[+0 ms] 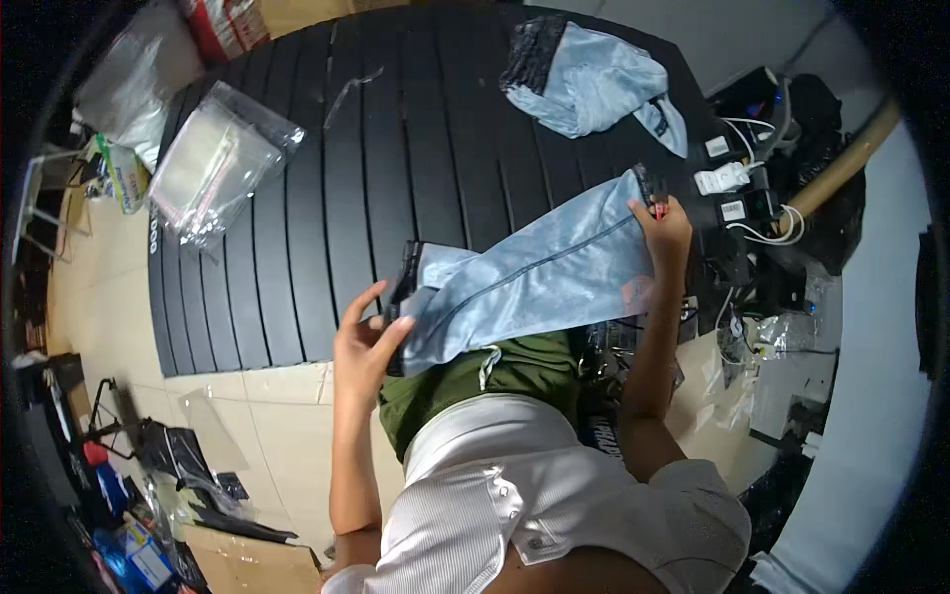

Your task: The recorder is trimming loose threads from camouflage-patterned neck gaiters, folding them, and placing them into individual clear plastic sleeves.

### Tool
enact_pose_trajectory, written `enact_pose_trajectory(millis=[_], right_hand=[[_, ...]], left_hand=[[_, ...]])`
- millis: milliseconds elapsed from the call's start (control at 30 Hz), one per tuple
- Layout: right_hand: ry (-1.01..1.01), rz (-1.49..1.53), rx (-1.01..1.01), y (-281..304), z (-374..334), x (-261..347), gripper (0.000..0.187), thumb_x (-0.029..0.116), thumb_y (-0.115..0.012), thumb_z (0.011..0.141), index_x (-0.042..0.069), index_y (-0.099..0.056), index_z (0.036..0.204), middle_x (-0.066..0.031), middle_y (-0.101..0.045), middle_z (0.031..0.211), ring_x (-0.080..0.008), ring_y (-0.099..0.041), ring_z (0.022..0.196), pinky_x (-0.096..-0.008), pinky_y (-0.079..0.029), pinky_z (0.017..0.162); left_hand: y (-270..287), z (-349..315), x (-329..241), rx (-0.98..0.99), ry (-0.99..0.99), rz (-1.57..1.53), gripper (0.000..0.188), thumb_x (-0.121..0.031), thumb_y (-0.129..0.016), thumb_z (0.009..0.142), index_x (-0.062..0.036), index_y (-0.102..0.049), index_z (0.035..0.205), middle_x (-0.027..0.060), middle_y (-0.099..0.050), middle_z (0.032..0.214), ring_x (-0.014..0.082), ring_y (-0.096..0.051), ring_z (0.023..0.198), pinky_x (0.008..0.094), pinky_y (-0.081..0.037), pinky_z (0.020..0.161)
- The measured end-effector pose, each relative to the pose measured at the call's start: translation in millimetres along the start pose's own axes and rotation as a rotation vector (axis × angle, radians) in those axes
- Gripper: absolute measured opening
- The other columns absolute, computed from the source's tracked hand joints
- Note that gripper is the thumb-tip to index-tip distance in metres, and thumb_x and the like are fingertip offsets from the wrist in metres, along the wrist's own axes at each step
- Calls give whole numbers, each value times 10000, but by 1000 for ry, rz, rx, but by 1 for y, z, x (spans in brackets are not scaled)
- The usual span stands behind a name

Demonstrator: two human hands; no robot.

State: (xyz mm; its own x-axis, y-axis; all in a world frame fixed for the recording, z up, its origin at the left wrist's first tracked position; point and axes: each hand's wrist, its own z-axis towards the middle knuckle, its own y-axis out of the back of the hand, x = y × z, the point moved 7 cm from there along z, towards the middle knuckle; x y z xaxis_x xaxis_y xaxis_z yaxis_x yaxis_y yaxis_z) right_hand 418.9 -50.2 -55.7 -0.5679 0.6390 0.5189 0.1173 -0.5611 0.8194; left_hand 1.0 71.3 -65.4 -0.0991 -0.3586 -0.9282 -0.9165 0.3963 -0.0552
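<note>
Clear flat plastic bags (213,163) lie at the left edge of the black slatted table (435,168); left hand (364,351) at the near edge — thumb and forefinger apart beside the pale-blue fabric tube's (544,272) dark band, grip unclear. Tube spans the near edge; crumpled pale-blue cloth (609,84) near the far right corner; right hand (669,235) — fingers closed around a small red-and-black object (661,210) at the tube's right end.

Counted two hands (left hand (361,351) at 8 o'clock, right hand (669,234) at 2 o'clock), two pale-blue cloth lots (held lot (554,272) centre, loose lot (609,84) 1 o'clock), one black table (435,178), one tan pole (841,168) at 2 o'clock; overlapping clear packets (213,163), 10 o'clock, not countable.
</note>
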Motion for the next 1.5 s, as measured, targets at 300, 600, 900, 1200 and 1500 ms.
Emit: enact_pose_trajectory(millis=[300, 600, 900, 1200, 1500], right_hand=[[50, -152, 50, -19, 4, -34, 370, 334, -620, 752, -9, -534, 863, -213, -565, 831, -395, -537, 804, -464, -419, 702], [-22, 446, 207, -32, 7, -38, 167, 198, -581, 839, 40, -533, 815, -24, -531, 710, -171, -530, 649, -289, -420, 601], [-229, 1318, 224, 27, -33, 69, 199, 28, -511, 822, 33, -459, 1014, -30, -439, 781, -66, -412, 573, -181, -341, 464], [411, 1762, 33, 61, -39, 147, 436, 32, -623, 701, -45, -405, 1071, -11, -440, 726, -26, -320, 399, -145, -280, 369], [103, 1221, 608, 27, -30, 149, 254, 11, -571, 785, 4, -462, 1016, 4, -431, 737, -15, -293, 384, -151, -229, 344]], left_hand=[[-2, -10, 10, 76, -16, -70, 389, -51, -553, 850, -22, -476, 1230, 36, -555, 1101, 77, -517, 948, 223, -405, 838], [34, 4, 29, -274, 5, -176, 280, -215, -585, 850, 20, -624, 997, 36, -631, 871, 75, -550, 730, 199, -433, 664], [139, -70, -68, -409, -561, -478, 480, -46, -544, 834, 51, -374, 1273, 124, -538, 1110, 148, -564, 931, 261, -459, 820], [181, -179, -117, -861, -661, 91, 350, -38, -466, 861, 57, -481, 1198, 63, -565, 1114, 55, -498, 840, 171, -376, 782], [197, -99, -84, -689, -413, -223, 303, -137, -490, 906, 13, -514, 1168, 2, -576, 837, -2, -413, 607, 140, -325, 542]])
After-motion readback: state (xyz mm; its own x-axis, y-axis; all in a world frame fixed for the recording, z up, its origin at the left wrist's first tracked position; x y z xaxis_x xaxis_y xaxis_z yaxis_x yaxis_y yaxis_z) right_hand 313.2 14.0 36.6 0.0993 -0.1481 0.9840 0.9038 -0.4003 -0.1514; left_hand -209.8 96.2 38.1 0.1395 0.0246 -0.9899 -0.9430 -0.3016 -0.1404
